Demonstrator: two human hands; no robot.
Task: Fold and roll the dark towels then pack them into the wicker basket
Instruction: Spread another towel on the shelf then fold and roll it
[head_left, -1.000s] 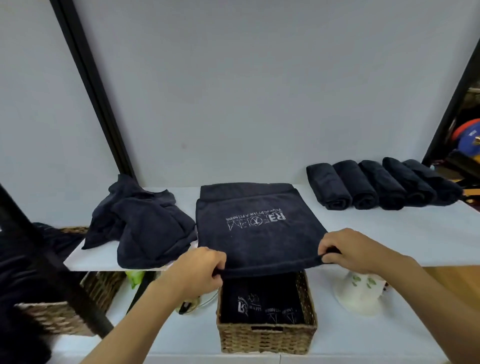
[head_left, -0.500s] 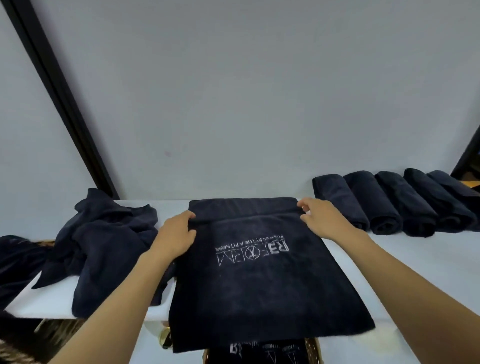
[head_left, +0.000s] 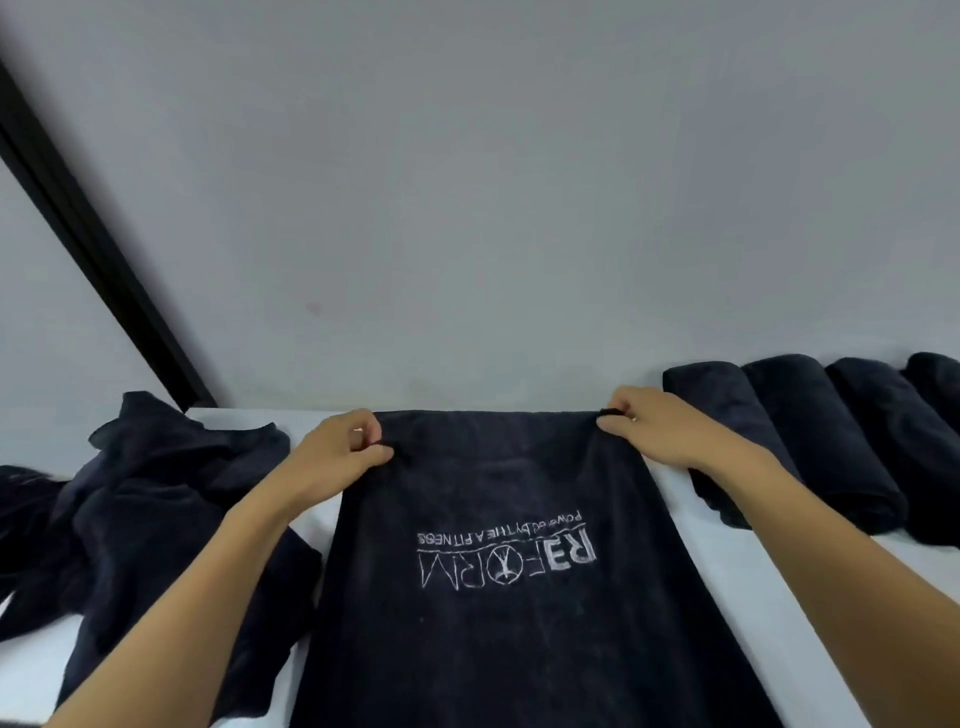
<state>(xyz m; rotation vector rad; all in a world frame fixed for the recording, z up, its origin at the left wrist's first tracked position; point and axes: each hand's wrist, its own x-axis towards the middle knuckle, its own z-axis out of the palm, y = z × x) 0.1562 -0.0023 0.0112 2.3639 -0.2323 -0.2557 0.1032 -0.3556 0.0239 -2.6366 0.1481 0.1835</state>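
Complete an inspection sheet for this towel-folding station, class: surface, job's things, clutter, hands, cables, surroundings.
Surface: white shelf, partly covered by towels.
Job's things: logo towel spread flat, its print upside down to the camera; four rolled towels in view side by side at the right; heap of unfolded towels at the left; wicker basket out of view.
Clutter: nothing seen.
Hands: left hand and right hand each pinch a far corner of the logo towel.
Cables: nothing seen.
Surroundings: plain grey wall behind; black bar slanting at the left.
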